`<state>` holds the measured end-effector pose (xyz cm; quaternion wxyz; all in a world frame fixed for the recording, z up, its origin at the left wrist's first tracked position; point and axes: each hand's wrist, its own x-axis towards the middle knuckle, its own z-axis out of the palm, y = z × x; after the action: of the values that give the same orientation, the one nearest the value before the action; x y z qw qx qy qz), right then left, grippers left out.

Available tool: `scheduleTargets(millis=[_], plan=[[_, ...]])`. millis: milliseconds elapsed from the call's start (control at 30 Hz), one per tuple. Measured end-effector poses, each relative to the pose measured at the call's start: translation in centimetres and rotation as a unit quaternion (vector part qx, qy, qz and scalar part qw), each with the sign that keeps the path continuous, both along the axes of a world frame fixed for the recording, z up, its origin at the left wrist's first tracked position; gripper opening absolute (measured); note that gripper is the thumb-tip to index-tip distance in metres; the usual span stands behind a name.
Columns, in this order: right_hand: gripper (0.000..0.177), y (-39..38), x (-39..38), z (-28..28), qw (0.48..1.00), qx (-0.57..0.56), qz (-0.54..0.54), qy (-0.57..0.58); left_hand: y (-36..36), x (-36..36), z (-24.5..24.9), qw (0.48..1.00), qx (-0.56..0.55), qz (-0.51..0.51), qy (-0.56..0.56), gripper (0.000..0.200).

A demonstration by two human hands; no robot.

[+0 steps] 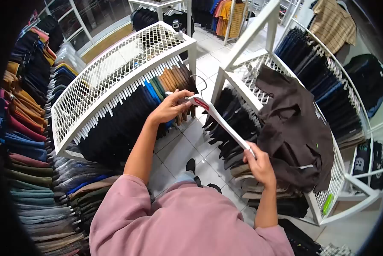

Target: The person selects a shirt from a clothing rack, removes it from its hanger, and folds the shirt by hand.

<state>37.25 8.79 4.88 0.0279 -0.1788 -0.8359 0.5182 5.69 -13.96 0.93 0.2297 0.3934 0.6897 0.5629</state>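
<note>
White hanger (224,122), bare, is held out in front: the left hand (171,107) is clamped near its hook (204,83), the right hand (261,167) around one end. Turning it calls for both grips together. Dark brown garment (291,138) lies on the mesh shelf (339,175), beside the right hand.

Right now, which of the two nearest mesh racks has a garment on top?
The rack beside the right hand: a dark brown garment lies across its mesh, bright green item near one corner. The other rack is beyond the left hand.
</note>
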Motion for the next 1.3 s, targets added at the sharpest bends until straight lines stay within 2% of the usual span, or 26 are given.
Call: scheduleTargets(millis=[33, 67, 100, 167, 200, 233, 300, 367, 533, 767, 800, 933, 967, 1033, 1167, 1300], plan=[[0.033, -0.3, -0.7, -0.7, 0.997, 0.068, 0.009, 0.043, 0.6, -0.9, -1.2, 0.997, 0.051, 0.018, -0.047, 0.022], [0.033, -1.0, -1.7, -1.4, 0.992, 0.099, -0.022, 0.070, 1.5, -1.9, -2.4, 0.997, 0.067, 0.031, 0.024, 0.028], [0.033, -1.9, -2.7, -2.3, 0.986, 0.129, -0.053, 0.096, 2.3, -1.9, -2.6, 0.995, 0.055, 0.075, -0.019, 0.034], [0.034, -2.8, -5.1, -5.5, 0.975, 0.154, -0.087, 0.131, 4.3, -1.5, -5.0, 0.980, 0.017, 0.187, 0.070, 0.043], [0.034, -3.1, -6.5, -6.7, 0.973, 0.162, -0.094, 0.135, 5.4, -1.2, -6.6, 0.979, 0.069, 0.191, 0.023, 0.046], [0.035, -3.3, -7.9, -7.8, 0.971, 0.169, -0.101, 0.139, 6.3, -0.5, -7.5, 0.973, 0.120, 0.194, -0.025, 0.049], [0.034, -3.4, -10.9, -10.0, 0.976, 0.150, -0.096, 0.128, 7.3, 0.3, -10.3, 0.974, 0.121, 0.183, -0.056, 0.051], [0.036, -3.6, -13.8, -12.9, 0.969, 0.171, -0.106, 0.146, 7.8, 0.8, -11.2, 0.969, 0.136, 0.171, -0.115, 0.054], [0.040, -3.8, -19.6, -16.4, 0.948, 0.221, -0.113, 0.198, 7.4, -2.1, -11.8, 0.975, 0.111, 0.148, -0.122, 0.054], [0.043, -4.0, -24.4, -18.2, 0.947, 0.248, -0.120, 0.166, 7.4, -6.2, -13.6, 0.973, 0.121, 0.142, -0.135, 0.053], [0.040, -4.1, -25.0, -18.0, 0.960, 0.222, -0.117, 0.126, 7.5, -6.8, -14.0, 0.977, 0.106, 0.142, -0.123, 0.053], [0.039, -3.3, -28.5, -20.4, 0.977, 0.148, -0.118, 0.102, 7.9, -9.5, -16.1, 0.986, 0.035, 0.133, -0.094, 0.047], [0.039, -3.1, -29.3, -21.4, 0.977, 0.147, -0.116, 0.102, 8.0, -10.3, -16.6, 0.989, 0.009, 0.110, -0.099, 0.046], [0.044, -2.7, -30.7, -23.1, 0.961, 0.183, -0.115, 0.175, 8.4, -11.2, -17.0, 0.990, 0.002, 0.119, -0.079, 0.045], [0.044, -1.8, -31.9, -26.4, 0.957, 0.187, -0.114, 0.188, 9.1, -11.7, -17.6, 0.986, -0.037, 0.126, -0.104, 0.047], [0.044, -2.2, -32.2, -27.7, 0.969, 0.179, -0.118, 0.122, 9.4, -11.4, -19.0, 0.978, -0.080, 0.131, -0.140, 0.051]])
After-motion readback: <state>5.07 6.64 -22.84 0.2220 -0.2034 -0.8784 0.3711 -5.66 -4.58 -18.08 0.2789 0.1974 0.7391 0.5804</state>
